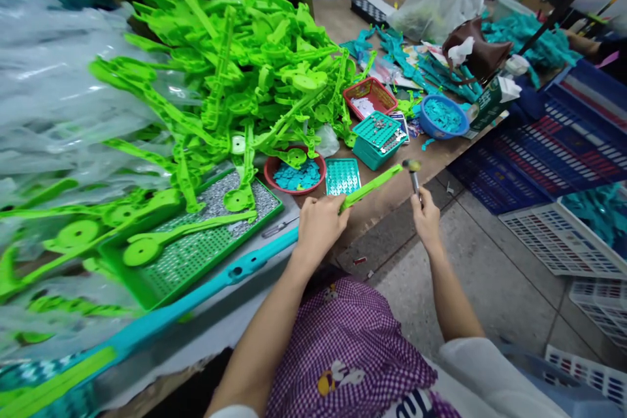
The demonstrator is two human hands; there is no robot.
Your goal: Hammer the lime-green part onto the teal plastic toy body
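Observation:
My left hand (321, 225) is closed around a long plastic piece. Its bright green end (375, 187) sticks out to the right, and a long teal bar (245, 266) runs from the same hand down to the lower left; the fingers hide how the two meet. In my right hand (426, 215), held over the table's front edge, is a small hammer (413, 173) with a metal shaft and a yellowish head. The head is close to the tip of the green end. Left of my hands, a green tray (196, 281) holds many small metal parts, with green plastic pieces lying across it.
A big heap of green plastic parts (235, 72) fills the back left, beside plastic bags (59, 78). A red bowl (321, 184), teal basket (375, 153), red basket (392, 106) and blue bowl (441, 135) stand on the table. Crates (548, 228) stand on the floor at right.

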